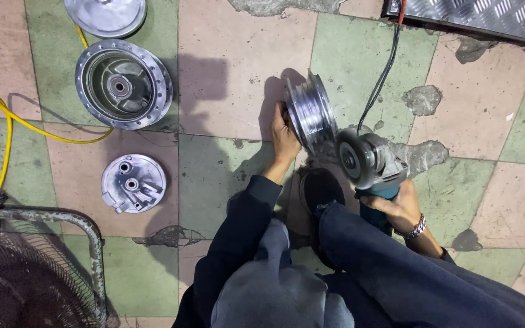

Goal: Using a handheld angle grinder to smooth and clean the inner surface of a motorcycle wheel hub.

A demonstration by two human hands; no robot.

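A shiny ribbed metal wheel hub [311, 115], standing on edge on the tiled floor [226, 61], is gripped by the left hand [285, 138]. A teal angle grinder [369, 164] is clasped by the right hand [401, 209], its disc beside the hub.

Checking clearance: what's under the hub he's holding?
Tiled floor and the hub's shadow. Left hand steadies it; the grinder in the right hand covers its lower edge.

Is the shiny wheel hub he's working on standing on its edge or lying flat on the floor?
On edge. The wheel hub stands upright on its rim, steadied by the left hand; the right hand holds the grinder against it.
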